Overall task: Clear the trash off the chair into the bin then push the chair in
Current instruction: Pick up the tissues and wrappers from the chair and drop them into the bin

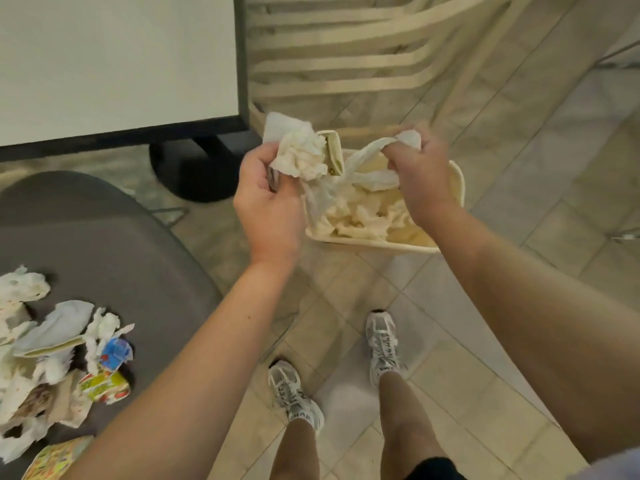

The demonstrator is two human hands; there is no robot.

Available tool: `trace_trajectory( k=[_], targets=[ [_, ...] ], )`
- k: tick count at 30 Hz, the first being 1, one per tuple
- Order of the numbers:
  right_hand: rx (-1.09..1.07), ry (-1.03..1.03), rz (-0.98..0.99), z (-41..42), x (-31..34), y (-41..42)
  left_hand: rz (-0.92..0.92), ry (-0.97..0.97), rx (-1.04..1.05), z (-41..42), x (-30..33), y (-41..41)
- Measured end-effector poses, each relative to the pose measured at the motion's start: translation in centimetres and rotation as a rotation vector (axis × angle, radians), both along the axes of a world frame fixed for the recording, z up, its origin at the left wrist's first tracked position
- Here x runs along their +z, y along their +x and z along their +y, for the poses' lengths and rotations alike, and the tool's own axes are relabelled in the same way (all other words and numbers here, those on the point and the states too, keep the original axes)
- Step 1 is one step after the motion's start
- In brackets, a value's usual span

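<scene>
A cream bin [458, 188] stands on the tiled floor ahead of me, holding crumpled white paper. My left hand [268, 199] grips a wad of crumpled tissues and a folded wrapper [303, 154] above the bin's left rim. My right hand [420, 174] pinches a twisted white napkin [372, 150] over the bin. The grey chair seat [114, 244] lies at the lower left with a heap of trash [52, 362]: tissues, stained paper and colourful wrappers.
A white table [117, 60] with a dark edge and round black base [194, 171] stands at the upper left beside the chair. A pale slatted chair [339, 53] is beyond the bin. My feet in white sneakers [382, 344] stand on the tiles.
</scene>
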State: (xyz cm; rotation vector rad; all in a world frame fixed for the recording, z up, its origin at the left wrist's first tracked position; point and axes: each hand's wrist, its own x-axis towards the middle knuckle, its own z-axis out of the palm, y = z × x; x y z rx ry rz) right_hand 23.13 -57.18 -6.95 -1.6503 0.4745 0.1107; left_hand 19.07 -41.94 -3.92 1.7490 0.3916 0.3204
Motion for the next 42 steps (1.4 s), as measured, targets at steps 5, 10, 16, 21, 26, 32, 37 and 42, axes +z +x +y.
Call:
trace_trajectory(
  k=[5,10,16,21,26,32,37,42],
  targets=[
    [0.268,-0.468,0.103,-5.0,-3.2,-0.3,0.071,0.121,-0.229,-4.4,-2.8,2.0],
    [0.776,-0.763,0.271,-5.8,-6.3,-1.5,0.213,0.497,-0.656,-5.3,-8.0,3.6],
    [0.895,-0.682,0.318,-5.0,-6.7,-2.1,0.501,0.706,-0.944,-5.8,-9.1,3.6],
    [0.510,-0.761,0.042,-5.5,-4.9,-2.5,0.505,0.691,-0.702,-4.4,-6.6,2.3],
    [0.339,-0.764,-0.234,-3.2,-3.8,-3.3,0.312,0.743,-0.608,-1.0,-5.3,0.2],
    [0.562,-0.781,-0.344,4.1,-2.4,-6.2,0.238,0.855,-0.566,4.7,-4.2,-4.5],
    [0.783,-0.761,-0.266,12.0,-2.3,-9.7,0.317,0.935,-0.451,12.3,-3.9,-10.1],
    [0.940,-0.771,-0.243,20.4,-2.5,-13.5,0.423,0.964,-0.351,21.0,-4.6,-16.3]
  ],
)
